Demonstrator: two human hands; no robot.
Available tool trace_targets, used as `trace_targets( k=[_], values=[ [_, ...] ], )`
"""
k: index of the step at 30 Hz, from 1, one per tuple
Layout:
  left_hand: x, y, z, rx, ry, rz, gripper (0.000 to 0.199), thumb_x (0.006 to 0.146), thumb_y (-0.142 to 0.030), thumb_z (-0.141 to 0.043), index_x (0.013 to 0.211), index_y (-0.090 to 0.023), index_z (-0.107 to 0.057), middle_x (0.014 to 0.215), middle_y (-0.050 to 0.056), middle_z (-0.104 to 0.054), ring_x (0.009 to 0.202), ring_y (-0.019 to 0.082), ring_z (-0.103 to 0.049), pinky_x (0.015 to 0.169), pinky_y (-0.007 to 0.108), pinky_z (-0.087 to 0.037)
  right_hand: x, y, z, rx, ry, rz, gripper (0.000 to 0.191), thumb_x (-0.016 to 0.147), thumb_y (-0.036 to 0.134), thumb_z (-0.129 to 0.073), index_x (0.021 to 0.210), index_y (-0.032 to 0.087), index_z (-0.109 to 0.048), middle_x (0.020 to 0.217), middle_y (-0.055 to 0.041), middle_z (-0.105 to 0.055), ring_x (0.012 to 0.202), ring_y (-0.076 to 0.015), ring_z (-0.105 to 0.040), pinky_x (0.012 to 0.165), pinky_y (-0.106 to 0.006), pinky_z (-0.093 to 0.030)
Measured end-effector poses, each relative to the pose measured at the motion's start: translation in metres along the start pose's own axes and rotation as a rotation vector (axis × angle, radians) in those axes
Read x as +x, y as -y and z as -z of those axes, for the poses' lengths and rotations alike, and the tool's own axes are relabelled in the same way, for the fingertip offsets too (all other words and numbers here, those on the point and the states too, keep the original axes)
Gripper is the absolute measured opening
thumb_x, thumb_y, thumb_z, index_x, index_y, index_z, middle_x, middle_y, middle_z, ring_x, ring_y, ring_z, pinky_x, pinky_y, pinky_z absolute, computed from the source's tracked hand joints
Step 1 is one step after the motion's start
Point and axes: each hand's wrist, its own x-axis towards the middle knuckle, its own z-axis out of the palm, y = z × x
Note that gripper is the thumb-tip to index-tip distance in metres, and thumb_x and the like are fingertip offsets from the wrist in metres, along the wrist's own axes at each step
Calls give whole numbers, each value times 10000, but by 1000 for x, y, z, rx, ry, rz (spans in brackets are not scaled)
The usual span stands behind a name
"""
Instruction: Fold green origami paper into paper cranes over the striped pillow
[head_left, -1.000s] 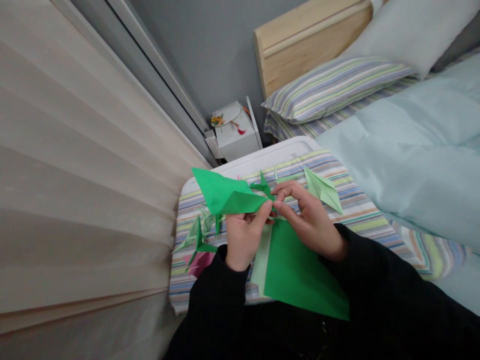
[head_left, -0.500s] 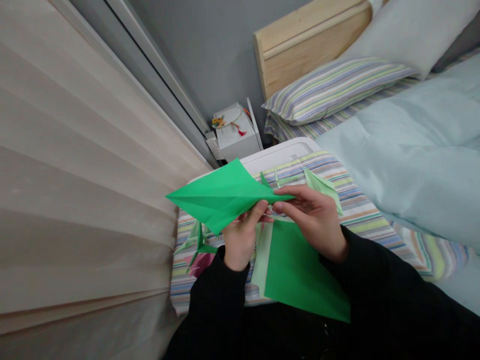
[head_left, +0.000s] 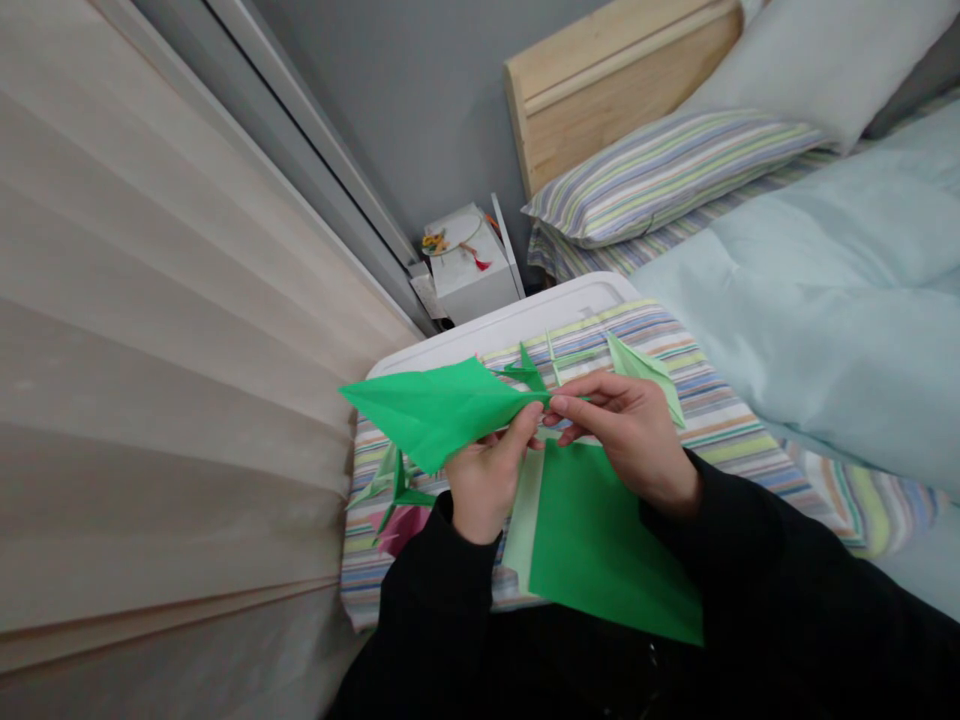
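A creased sheet of green origami paper [head_left: 431, 405], drawn to a long point at the left, is held in the air by both hands. My left hand [head_left: 487, 475] grips it from below with the thumb on top. My right hand [head_left: 626, 430] pinches its narrow right end between thumb and fingers. Beneath them lies a flat green sheet [head_left: 600, 540] over a pale green sheet [head_left: 523, 520]. Folded green paper pieces lie around: a dark green one [head_left: 529, 370] behind the hands, a pale one [head_left: 645, 375] at the right, another green one [head_left: 403, 492] at the left.
The pieces lie on a striped cloth [head_left: 720, 425] over a white table [head_left: 517, 315]. Pink paper [head_left: 401, 527] sits at the left. A curtain [head_left: 187, 400] hangs on the left, a bed with a light blue quilt [head_left: 825, 270] is on the right, a small white cabinet [head_left: 480, 275] behind.
The held paper's broad part has tipped and narrowed, its upper edge now lower. My right fingers have closed in on its narrow end, near the left thumb.
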Motion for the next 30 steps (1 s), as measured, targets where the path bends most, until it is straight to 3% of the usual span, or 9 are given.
trace_targets(
  k=[6, 10, 13, 16, 19, 30],
  values=[
    [1, 2, -3, -85, 34, -18, 343, 824, -385, -755, 553, -214, -633, 510, -25, -630, 480, 144, -616, 568, 279, -526, -1, 1, -1, -19, -20, -22, 245, 712, 373, -895, 755, 189, -738, 646, -35, -760, 611, -192, -744, 486, -268, -591],
    [3, 6, -4, -210, 3, -43, 299, 810, -374, -780, 622, -195, -630, 533, -42, -608, 457, 115, -573, 487, 247, -481, -1, -4, 0, -114, 16, 14, 264, 799, 412, -825, 795, 195, -676, 643, -16, -712, 596, -166, -693, 479, -260, -564],
    [5, 8, -3, -227, -33, -70, 277, 802, -365, -796, 651, -179, -656, 538, -43, -615, 432, 101, -552, 439, 228, -451, -1, -8, 2, -308, 34, 181, 200, 884, 368, -742, 818, 204, -648, 773, -24, -664, 711, -163, -649, 522, -259, -543],
    [5, 8, -2, -227, -52, -78, 308, 814, -359, -792, 623, -166, -647, 497, -45, -587, 401, 89, -527, 416, 216, -424, -1, -10, 3, -501, 57, 386, 127, 944, 269, -666, 839, 207, -631, 921, -51, -649, 882, -180, -627, 665, -290, -531],
    [5, 6, -1, -215, -29, -43, 333, 802, -368, -799, 600, -162, -632, 469, -51, -555, 367, 74, -477, 374, 204, -375, -1, -9, 4, -584, 137, 490, 100, 966, 219, -637, 868, 201, -635, 918, -54, -665, 913, -190, -624, 814, -346, -503],
    [3, 0, 0, -166, 13, 43, 366, 777, -406, -793, 589, -159, -600, 428, -57, -506, 337, 59, -411, 348, 189, -306, -3, -4, 2, -540, 155, 369, 220, 942, 251, -673, 736, 189, -623, 700, 21, -599, 691, -138, -550, 681, -286, -421]
  ],
)
